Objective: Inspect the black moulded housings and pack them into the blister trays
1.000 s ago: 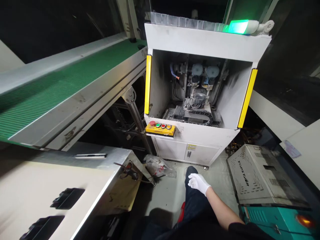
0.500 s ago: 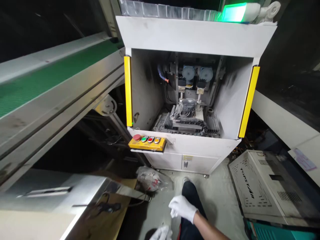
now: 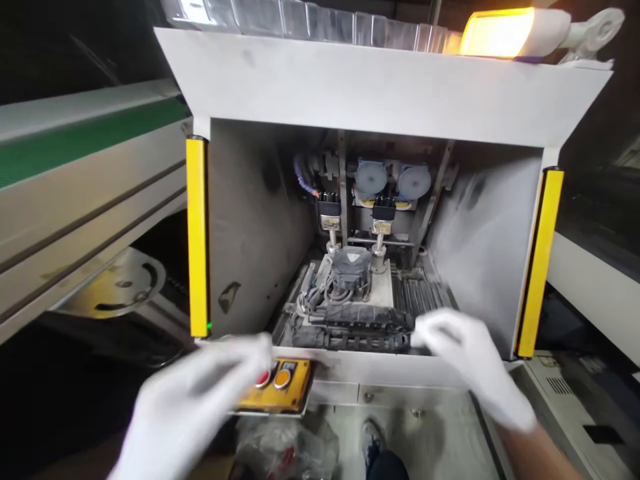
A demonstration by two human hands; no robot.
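Note:
My left hand (image 3: 200, 393), in a white glove, is raised in front of the control box (image 3: 295, 393) and hides part of its buttons. Motion smears its fingers. At the right of the machine's opening, over the front ledge, is my right hand (image 3: 457, 353), gloved too. Its fingers bend inward but are blurred. I cannot make out a held thing in either hand. Inside the machine (image 3: 380, 90), two upright posts carry blocks with black tops: a left block (image 3: 330, 212) and a right block (image 3: 383, 213). Between and before them is a dark, dusty motor-like unit (image 3: 351, 270).
Yellow bars, a left one (image 3: 198, 237) and a right one (image 3: 541, 263), flank the opening. A signal lamp (image 3: 500, 33) glows amber on top. A green conveyor belt (image 3: 100, 133) runs at left. On the floor lies a clear plastic bag (image 3: 285, 447). A grey cabinet (image 3: 575, 393) stands at right.
The view has moved closer to the machine. Both hands have risen from low down to the opening's front edge. The lamp went from green to amber, and the block posts have come forward.

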